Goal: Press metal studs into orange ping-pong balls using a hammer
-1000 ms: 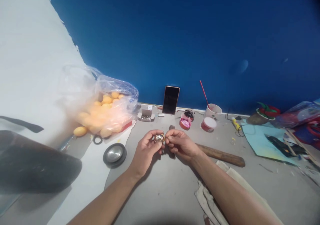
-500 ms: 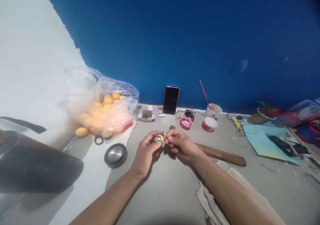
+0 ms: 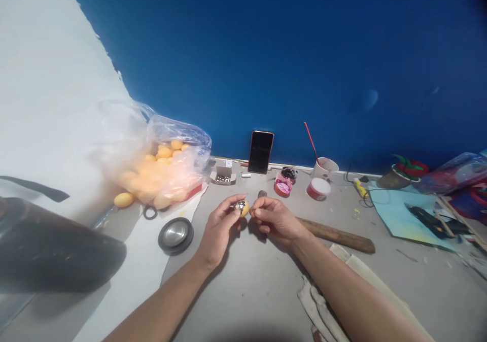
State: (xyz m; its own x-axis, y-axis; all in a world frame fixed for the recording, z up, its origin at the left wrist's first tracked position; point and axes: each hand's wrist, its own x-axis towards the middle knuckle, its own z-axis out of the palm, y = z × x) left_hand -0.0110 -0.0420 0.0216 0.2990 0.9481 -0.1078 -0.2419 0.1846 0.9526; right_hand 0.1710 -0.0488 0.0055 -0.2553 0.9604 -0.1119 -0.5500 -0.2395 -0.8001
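My left hand [image 3: 219, 226] is closed round a small yellow ball [image 3: 245, 209], one side of which is covered with shiny silver studs that look like thumbtack heads. Close against the ball's right side is my right hand [image 3: 274, 219], thumb and forefinger pinched together. Whatever that pinch holds, if anything, is too small to make out. Under and behind my right hand lies a hammer, its wooden handle [image 3: 338, 236] sticking out to the right. Beyond my left hand stands a small open box [image 3: 223, 179] of shiny metal tacks.
Yellow balls fill a clear plastic bag [image 3: 178, 129] at the left, with one yellow ball [image 3: 124, 200] beside it. A round metal lid [image 3: 175, 235], a dark cylinder [image 3: 57, 250], a propped phone [image 3: 261, 152], a white cup [image 3: 324, 168] and a pale cloth [image 3: 323, 306] surround my hands.
My left hand has turned the ball slightly, so more of its plain yellow side faces right. My right hand stays pinched in nearly the same place.
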